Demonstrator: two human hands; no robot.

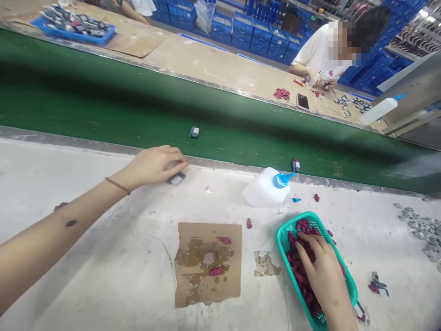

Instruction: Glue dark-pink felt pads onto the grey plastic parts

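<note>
My left hand (156, 166) reaches to the near edge of the conveyor belt. Its fingers are closed on a small grey-and-white part (177, 179). On the right, my right hand (322, 266) dips into a green plastic basket (287, 266) of maroon pieces (303, 287). Thumb and forefinger stand slightly apart among the pieces, and the other fingertips are partly hidden. Between the hands, a piece of cardboard (230, 285) carries wet-looking stains, two maroon pieces (216, 271) and a round disc (208, 259). Behind the basket lies a white squeeze bottle (263, 191) with a blue nozzle.
A green conveyor belt (144, 115) crosses the view, carrying two small assembled parts (195, 132). Grey pieces (418, 230) lie at the far right, and a blue cap (296, 200) beside the bottle. Across the belt, a co-worker (324, 50) handles parts near a phone (302, 101) and a blue tray (103, 39).
</note>
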